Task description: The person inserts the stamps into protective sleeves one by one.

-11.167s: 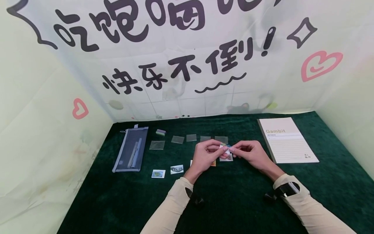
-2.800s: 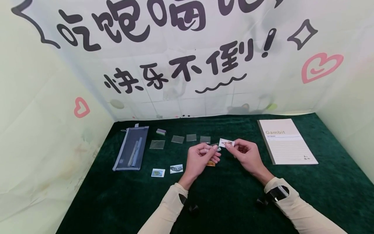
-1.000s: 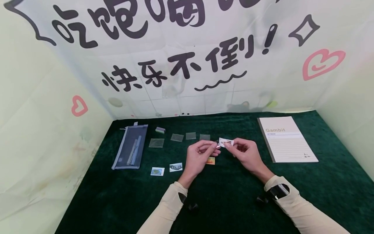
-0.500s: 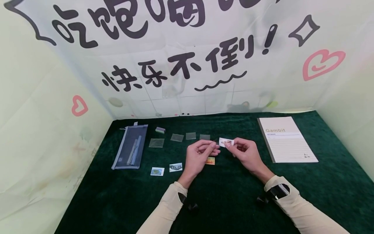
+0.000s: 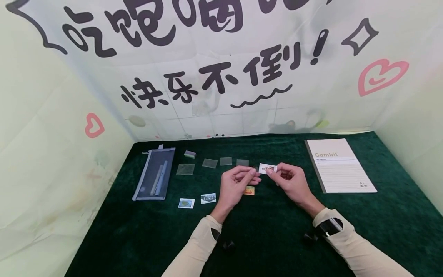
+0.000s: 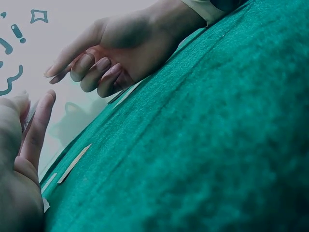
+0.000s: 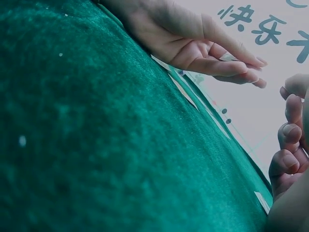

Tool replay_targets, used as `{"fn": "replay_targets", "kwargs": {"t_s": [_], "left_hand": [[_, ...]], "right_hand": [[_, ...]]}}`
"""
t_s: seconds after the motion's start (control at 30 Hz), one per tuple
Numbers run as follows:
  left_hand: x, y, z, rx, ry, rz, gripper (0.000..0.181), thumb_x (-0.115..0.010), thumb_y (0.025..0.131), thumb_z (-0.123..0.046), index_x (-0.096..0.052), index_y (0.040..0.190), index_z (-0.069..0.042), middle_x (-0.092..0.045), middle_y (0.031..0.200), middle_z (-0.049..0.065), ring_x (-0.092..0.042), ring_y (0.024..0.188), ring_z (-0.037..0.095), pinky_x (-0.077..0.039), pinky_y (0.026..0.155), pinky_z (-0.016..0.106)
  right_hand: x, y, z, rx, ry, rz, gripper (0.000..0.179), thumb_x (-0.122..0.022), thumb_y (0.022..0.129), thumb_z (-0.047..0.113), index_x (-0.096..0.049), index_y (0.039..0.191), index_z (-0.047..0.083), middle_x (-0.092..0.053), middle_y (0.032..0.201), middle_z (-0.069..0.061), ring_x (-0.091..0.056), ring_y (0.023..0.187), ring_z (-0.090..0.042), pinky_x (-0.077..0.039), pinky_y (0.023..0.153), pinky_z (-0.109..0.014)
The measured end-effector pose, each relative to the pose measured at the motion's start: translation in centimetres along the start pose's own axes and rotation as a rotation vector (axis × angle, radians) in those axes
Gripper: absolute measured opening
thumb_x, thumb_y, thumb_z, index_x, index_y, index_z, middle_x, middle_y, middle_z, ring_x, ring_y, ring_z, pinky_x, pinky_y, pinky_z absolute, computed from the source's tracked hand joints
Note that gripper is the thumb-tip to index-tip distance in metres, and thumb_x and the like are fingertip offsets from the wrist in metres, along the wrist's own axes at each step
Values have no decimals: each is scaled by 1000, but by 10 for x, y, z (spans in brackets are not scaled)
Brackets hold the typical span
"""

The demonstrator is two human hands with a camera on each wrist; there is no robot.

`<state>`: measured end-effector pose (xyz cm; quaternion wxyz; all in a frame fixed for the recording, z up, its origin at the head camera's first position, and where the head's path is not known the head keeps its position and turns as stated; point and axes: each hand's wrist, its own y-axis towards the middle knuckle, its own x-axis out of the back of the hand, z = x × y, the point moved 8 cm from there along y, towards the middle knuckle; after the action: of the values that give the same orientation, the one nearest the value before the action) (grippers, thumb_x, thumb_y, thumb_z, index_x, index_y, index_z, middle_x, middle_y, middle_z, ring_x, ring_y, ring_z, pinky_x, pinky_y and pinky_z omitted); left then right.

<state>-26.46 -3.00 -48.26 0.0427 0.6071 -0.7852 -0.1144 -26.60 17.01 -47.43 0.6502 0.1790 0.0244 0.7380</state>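
Note:
My right hand [image 5: 290, 181] pinches a small white-bordered stamp [image 5: 263, 168] with a brown picture, held upright above the cloth. Close to its left edge are the fingertips of my left hand [image 5: 237, 184], which pinch a small clear plastic sleeve. In the left wrist view a sliver of this sleeve [image 6: 30, 116] shows between thumb and finger. An orange stamp [image 5: 249, 190] lies partly hidden below the left hand. Farther left lie a grey stamp [image 5: 208, 198] and a blue-green stamp [image 5: 187, 203]. Several clear sleeves [image 5: 210, 163] are spread in a row behind them.
A zippered mesh pouch [image 5: 155, 173] with pens inside lies at the left, with a small striped block [image 5: 190, 154], eraser-like, beside it. A notebook [image 5: 340, 165] is at the right. Dark green cloth [image 5: 277, 238] covers the table, with a printed fabric backdrop [image 5: 207, 115] behind.
Since the oldest frame, the right hand has picked up the brown-picture stamp, and the rightmost sleeve has left the row. Over the last second both hands stay nearly still, the left fingertips shifting slightly.

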Motion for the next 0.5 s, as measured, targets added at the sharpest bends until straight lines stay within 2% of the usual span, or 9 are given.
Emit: {"fn": "replay_targets", "kwargs": {"t_s": [0.1, 0.33, 0.5], "left_hand": [[0, 0, 0, -2, -6, 3, 34, -71, 106, -26, -70, 128, 1, -82, 117, 13, -83, 101, 25, -67, 91, 36], [0, 0, -1, -10, -4, -1, 28, -72, 106, -28, -73, 125, -7, -82, 115, 11, -83, 100, 25, -67, 92, 36], [1, 0, -1, -13, 15, -12, 28, -70, 107, -30, -73, 123, -7, -83, 112, 11, -83, 97, 24, -67, 91, 36]], "right_hand": [[-1, 0, 0, 6, -10, 9, 18, -72, 105, 17, -70, 90, 8, -63, 71, -3, -57, 62, -20, -50, 61, -27], [-3, 0, -1, 2, -40, 28, 19, -73, 105, 19, -70, 88, 12, -63, 70, -2, -56, 62, -20, -49, 60, -27], [-4, -1, 0, 11, -41, 44, 20, -73, 105, 18, -69, 87, 12, -62, 69, -1, -56, 61, -19, -49, 59, -27]]}}
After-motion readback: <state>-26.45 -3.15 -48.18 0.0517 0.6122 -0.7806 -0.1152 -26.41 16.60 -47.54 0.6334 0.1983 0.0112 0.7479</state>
